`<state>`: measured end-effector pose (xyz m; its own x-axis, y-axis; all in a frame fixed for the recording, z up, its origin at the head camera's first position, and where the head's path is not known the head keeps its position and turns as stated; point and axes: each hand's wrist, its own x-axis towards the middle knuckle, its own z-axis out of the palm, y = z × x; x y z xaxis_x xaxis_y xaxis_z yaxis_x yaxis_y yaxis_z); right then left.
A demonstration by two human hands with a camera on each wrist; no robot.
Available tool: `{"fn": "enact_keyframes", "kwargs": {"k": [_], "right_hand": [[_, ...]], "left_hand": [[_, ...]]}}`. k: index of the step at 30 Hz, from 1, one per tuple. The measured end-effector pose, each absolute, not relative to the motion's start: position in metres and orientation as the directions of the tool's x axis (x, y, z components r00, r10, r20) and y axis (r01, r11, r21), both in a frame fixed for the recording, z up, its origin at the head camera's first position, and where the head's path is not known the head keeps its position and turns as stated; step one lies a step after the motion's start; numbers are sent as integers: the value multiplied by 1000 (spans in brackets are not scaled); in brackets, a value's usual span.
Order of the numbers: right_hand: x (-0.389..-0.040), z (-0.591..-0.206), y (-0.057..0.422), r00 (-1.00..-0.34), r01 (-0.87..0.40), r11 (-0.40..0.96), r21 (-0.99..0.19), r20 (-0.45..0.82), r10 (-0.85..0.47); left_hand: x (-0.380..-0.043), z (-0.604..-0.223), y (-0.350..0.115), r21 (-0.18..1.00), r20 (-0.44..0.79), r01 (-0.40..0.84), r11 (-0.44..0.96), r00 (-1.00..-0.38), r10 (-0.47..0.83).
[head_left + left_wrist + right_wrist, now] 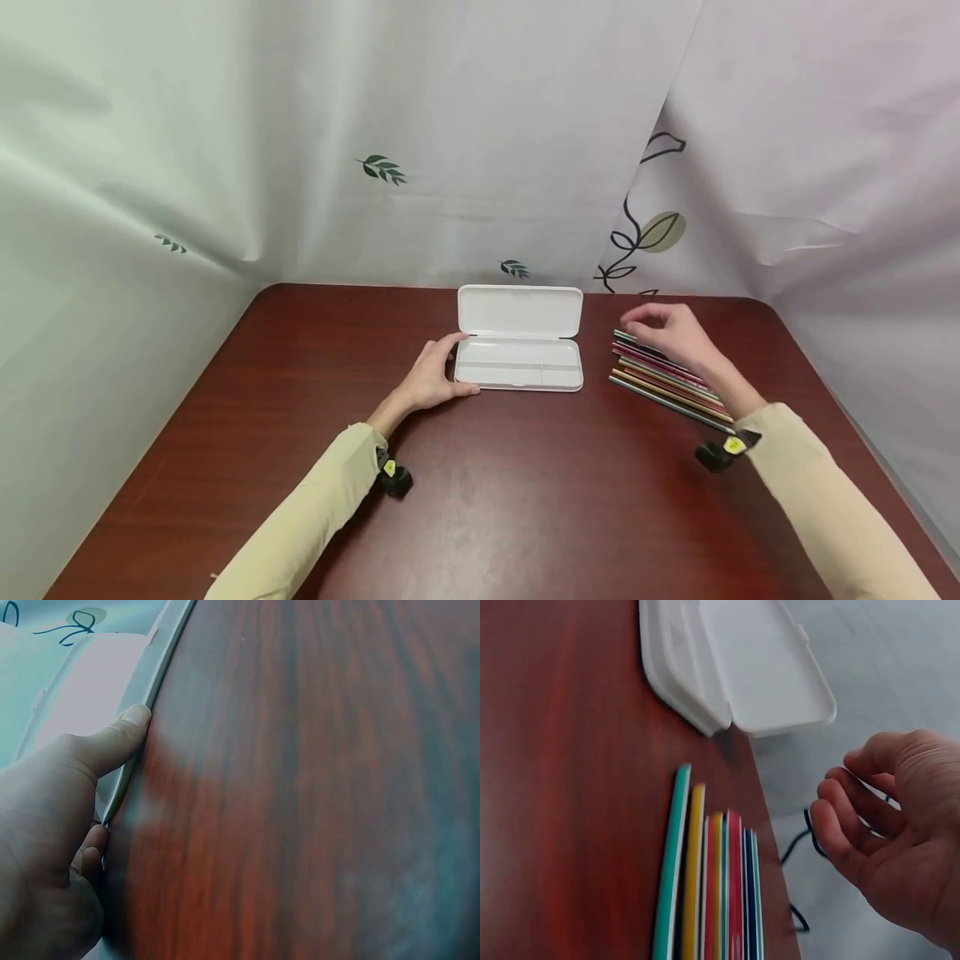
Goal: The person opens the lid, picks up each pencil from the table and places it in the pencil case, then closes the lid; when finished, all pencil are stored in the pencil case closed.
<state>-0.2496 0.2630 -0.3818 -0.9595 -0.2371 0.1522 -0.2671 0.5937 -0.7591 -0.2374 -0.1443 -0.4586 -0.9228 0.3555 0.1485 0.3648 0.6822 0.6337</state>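
White cloth [480, 100], printed with leaves, hangs behind the pencil case [517, 386]. A reddish-brown table [480, 492] lies beneath the case and runs well out in front of it. The case stands open, its lid [520, 311] tipped back behind the tray; in the tray there is one long compartment along the hinge side and two unequal ones along the front, with nothing in any of them.

Right of the case, and apart from it, the coloured pencils [735, 900] lie side by side in a slanting row, near ends towards the case.

The left hand [431, 375] grips the case's left end, thumb on the front rim and fingers curled round the far side. That looks a sound brace: light pressure should keep the tray from sliding without tipping it.

The right hand [667, 327] hovers over the row's case-side ends, fingers loosely curled together, thumb near the index, pinching nothing visible. An outermost pencil, such as the teal one [673, 862] nearest the person, probably separates most cleanly; a narrow fingertip pinch should spare its neighbours.
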Motion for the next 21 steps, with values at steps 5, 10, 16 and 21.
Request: {"fn": "enact_keyframes", "kwargs": {"k": [5, 10, 16, 21], "right_hand": [[-218, -384, 284, -932, -363, 686, -631, 237, -275], [-191, -394, 301, -905, -425, 698, -577, 298, -304], [-167, -409, 318, -871, -473, 718, -510, 391, -297], [-154, -418, 329, -866, -463, 752, -470, 422, -269]], "left_hand": [[-237, -458, -144, 636, 147, 365, 680, -922, 358], [-238, -459, -145, 639, 145, 362, 679, -923, 356], [-238, -460, -144, 637, 141, 365, 679, -921, 362], [-239, -461, -145, 634, 145, 369, 680, -920, 364]]}}
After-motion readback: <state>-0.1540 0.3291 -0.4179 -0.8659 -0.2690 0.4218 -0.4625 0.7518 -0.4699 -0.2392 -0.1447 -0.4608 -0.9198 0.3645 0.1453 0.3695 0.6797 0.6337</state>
